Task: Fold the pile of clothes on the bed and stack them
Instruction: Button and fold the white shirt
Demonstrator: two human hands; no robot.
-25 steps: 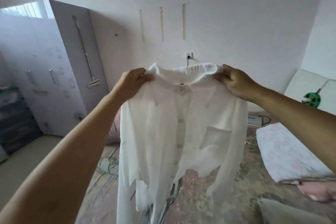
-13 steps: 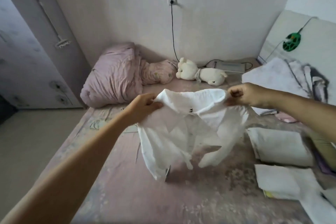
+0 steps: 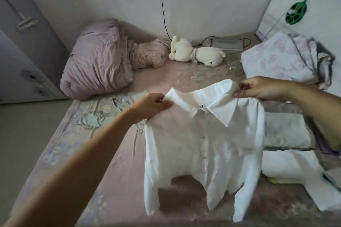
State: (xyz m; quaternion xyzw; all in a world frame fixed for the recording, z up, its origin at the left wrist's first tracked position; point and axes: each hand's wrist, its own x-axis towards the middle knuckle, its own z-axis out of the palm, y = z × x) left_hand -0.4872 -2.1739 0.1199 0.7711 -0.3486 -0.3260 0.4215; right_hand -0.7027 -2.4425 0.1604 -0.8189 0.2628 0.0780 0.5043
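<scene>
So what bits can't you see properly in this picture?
- Shirt hem and cuffs, head view: motion-blurred.
- Bed under the shirt: hidden by the cloth.
- Folded clothes: partly behind the shirt and right arm, cut off by the right edge.
- Collar label: too small to read.
</scene>
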